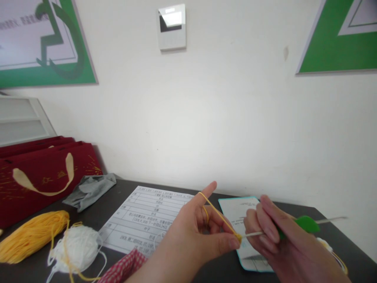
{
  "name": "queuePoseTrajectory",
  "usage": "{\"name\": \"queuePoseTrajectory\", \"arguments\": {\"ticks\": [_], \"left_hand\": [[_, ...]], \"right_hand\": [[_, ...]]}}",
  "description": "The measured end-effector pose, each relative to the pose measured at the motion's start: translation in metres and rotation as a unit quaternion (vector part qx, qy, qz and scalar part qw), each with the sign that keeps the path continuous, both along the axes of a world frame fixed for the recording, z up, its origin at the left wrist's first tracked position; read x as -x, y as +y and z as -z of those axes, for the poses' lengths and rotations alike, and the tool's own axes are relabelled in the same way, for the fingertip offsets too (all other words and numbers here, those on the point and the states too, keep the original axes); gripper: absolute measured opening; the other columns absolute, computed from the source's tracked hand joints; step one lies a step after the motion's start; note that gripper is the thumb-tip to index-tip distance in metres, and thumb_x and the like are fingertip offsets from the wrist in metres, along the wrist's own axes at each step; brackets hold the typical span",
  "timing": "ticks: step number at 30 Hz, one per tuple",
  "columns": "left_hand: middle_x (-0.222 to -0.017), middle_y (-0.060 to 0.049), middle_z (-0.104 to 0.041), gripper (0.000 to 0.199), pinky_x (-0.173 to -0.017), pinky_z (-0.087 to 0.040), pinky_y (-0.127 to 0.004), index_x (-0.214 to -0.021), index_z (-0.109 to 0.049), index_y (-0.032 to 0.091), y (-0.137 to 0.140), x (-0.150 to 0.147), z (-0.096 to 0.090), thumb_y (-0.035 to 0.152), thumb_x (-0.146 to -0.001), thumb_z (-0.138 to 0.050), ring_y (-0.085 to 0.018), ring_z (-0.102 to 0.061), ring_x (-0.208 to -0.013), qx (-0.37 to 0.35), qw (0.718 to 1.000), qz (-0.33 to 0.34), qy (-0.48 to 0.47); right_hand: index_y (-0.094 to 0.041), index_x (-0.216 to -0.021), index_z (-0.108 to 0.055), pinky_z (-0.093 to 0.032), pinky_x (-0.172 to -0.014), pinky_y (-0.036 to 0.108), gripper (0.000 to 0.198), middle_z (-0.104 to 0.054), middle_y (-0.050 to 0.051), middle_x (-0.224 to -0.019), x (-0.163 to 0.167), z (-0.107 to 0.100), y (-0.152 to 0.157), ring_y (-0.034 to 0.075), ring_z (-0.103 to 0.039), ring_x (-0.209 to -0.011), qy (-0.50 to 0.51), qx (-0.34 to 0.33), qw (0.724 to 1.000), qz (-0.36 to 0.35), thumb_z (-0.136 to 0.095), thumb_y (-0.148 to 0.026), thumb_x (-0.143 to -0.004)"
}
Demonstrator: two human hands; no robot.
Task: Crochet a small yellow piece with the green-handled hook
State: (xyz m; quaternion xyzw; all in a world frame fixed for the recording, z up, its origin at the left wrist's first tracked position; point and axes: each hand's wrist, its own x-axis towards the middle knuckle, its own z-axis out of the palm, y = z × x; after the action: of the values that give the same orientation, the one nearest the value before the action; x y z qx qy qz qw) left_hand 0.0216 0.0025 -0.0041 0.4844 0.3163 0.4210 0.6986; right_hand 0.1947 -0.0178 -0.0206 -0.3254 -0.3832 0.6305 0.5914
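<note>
My left hand [203,228] is closed, pinching a small bit of yellow crochet work [238,237] between thumb and fingers. Its index finger points up, and a strand of yellow yarn [219,213] runs tightly from that finger down to the work. In my right hand [273,232] is a crochet hook with a green grip [308,224]. The hook's thin metal shaft reaches left to the yellow piece and touches it. A second thin end of the hook sticks out to the right, behind the hand.
A yellow yarn skein [35,236] and a white yarn ball [77,249] lie at left. Behind them are red gift bags [38,173] and grey cloth [91,190]. A printed sheet [138,220] and a blue-edged card [232,208] rest on the dark table [361,251] against the wall.
</note>
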Motion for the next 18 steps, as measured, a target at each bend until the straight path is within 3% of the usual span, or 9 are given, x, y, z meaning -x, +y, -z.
{"name": "queuePoseTrajectory", "arguments": {"ticks": [5,10,15,17,18], "left_hand": [[-0.069,0.004,-0.071,0.129,-0.063,-0.036,-0.026,-0.159,-0.021,0.011,0.003,0.0,0.006,0.025,-0.056,-0.098,-0.008,-0.051,-0.057,0.004,1.0,0.006,-0.029],[-0.07,0.005,-0.068,0.126,-0.061,-0.036,-0.026,-0.159,-0.023,0.01,0.002,-0.004,0.01,0.028,-0.058,-0.097,-0.007,-0.047,-0.057,-0.014,0.998,-0.017,-0.053],[-0.069,0.005,-0.067,0.133,-0.058,-0.034,-0.026,-0.161,-0.012,0.011,-0.007,-0.006,0.0,0.023,-0.059,-0.096,-0.008,-0.044,-0.056,-0.002,0.998,-0.051,-0.027],[-0.067,0.007,-0.066,0.137,-0.057,-0.032,-0.026,-0.162,-0.006,0.014,-0.009,-0.007,-0.001,0.02,-0.059,-0.095,-0.007,-0.04,-0.054,-0.002,0.998,-0.059,-0.005],[-0.067,0.007,-0.066,0.137,-0.055,-0.03,-0.025,-0.162,-0.003,0.016,-0.009,-0.007,-0.001,0.02,-0.06,-0.095,-0.007,-0.038,-0.052,-0.004,0.998,-0.062,0.005]], "right_hand": [[-0.019,-0.051,-0.057,-0.027,-0.045,0.023,0.044,-0.04,-0.006,-0.05,0.006,0.004,0.006,0.008,-0.019,-0.047,0.126,0.114,0.982,-0.078,-0.088,-0.045,-0.069],[-0.018,-0.054,-0.061,-0.028,-0.046,0.02,0.04,-0.04,-0.007,-0.052,0.009,0.01,0.006,0.007,-0.02,-0.048,0.192,0.122,0.969,-0.099,-0.087,-0.042,-0.074],[-0.02,-0.053,-0.058,-0.035,-0.048,0.024,0.049,-0.043,-0.004,-0.054,0.011,0.009,0.001,0.009,-0.031,-0.048,0.077,0.015,0.996,-0.032,-0.078,-0.057,-0.079],[-0.022,-0.054,-0.058,-0.037,-0.047,0.026,0.053,-0.046,-0.002,-0.054,0.012,0.013,-0.005,0.012,-0.039,-0.049,-0.036,-0.081,0.996,0.033,-0.064,-0.063,-0.088],[-0.023,-0.055,-0.057,-0.039,-0.048,0.027,0.055,-0.048,-0.001,-0.055,0.012,0.015,-0.01,0.013,-0.043,-0.05,-0.108,-0.14,0.981,0.079,-0.056,-0.062,-0.093]]}}
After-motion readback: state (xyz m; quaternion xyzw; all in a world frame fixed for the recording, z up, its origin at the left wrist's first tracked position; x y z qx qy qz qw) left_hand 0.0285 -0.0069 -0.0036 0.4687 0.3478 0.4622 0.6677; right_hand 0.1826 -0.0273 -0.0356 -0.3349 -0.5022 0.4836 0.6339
